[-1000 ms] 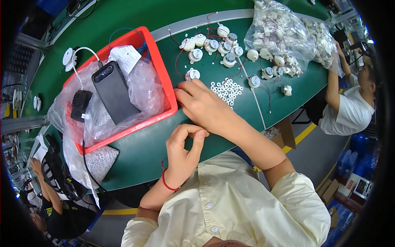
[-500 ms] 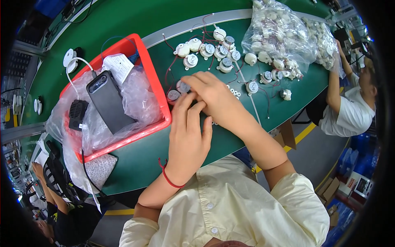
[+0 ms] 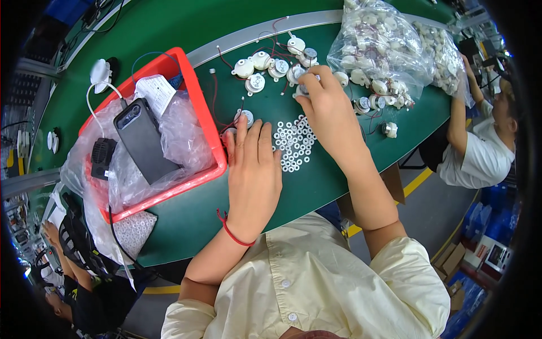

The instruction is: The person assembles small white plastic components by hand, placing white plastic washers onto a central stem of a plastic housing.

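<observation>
Grey floor (image 3: pixel 422 213) with a yellow stripe (image 3: pixel 418 186), green worktop (image 3: pixel 189 229); far left, blurred, perhaps metal framing (image 3: pixel 34 174).

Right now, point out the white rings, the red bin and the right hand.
White rings (image 3: pixel 293 147), head view: middle of the pile.
Red bin (image 3: pixel 202 113), head view: its right side wall.
Right hand (image 3: pixel 329 106), head view: back of the hand.

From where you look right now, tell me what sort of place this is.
Likely a factory assembly area: round, white, plastic-looking, red-wired parts lie on a green worktop, small white rings are spread near them, and another person dressed in white appears at the right.
</observation>
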Available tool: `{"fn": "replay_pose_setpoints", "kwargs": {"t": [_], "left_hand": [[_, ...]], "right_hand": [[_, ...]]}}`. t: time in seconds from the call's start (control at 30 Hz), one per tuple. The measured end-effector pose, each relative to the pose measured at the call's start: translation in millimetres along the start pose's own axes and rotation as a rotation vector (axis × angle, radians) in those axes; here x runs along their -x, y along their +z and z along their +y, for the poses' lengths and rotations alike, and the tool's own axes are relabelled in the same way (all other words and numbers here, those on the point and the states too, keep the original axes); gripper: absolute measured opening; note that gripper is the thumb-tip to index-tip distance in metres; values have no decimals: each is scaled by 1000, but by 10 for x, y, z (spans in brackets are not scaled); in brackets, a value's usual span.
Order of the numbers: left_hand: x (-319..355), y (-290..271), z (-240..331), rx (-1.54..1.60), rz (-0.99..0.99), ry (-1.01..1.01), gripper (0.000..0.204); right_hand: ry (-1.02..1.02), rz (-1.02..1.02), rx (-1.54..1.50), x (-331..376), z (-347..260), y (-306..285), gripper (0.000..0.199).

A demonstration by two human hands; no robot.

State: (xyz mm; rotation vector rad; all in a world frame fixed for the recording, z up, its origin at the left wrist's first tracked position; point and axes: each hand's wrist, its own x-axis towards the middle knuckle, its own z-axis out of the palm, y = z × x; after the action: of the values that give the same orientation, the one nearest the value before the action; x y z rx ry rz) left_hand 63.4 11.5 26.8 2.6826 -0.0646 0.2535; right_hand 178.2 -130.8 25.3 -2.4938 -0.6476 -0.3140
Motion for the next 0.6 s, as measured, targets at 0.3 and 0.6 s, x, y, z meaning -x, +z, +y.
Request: {"fn": "replay_pose_setpoints", "kwargs": {"t": [0.3, 0.6], "left_hand": [[-10, -47, 52, 41, 57, 13, 38], [-38, -157, 182, 590, 254, 5, 29]], "right_hand": [[53, -58, -58, 71, 9, -85, 32], [467, -138, -1837, 297, -22, -419, 29]]}}
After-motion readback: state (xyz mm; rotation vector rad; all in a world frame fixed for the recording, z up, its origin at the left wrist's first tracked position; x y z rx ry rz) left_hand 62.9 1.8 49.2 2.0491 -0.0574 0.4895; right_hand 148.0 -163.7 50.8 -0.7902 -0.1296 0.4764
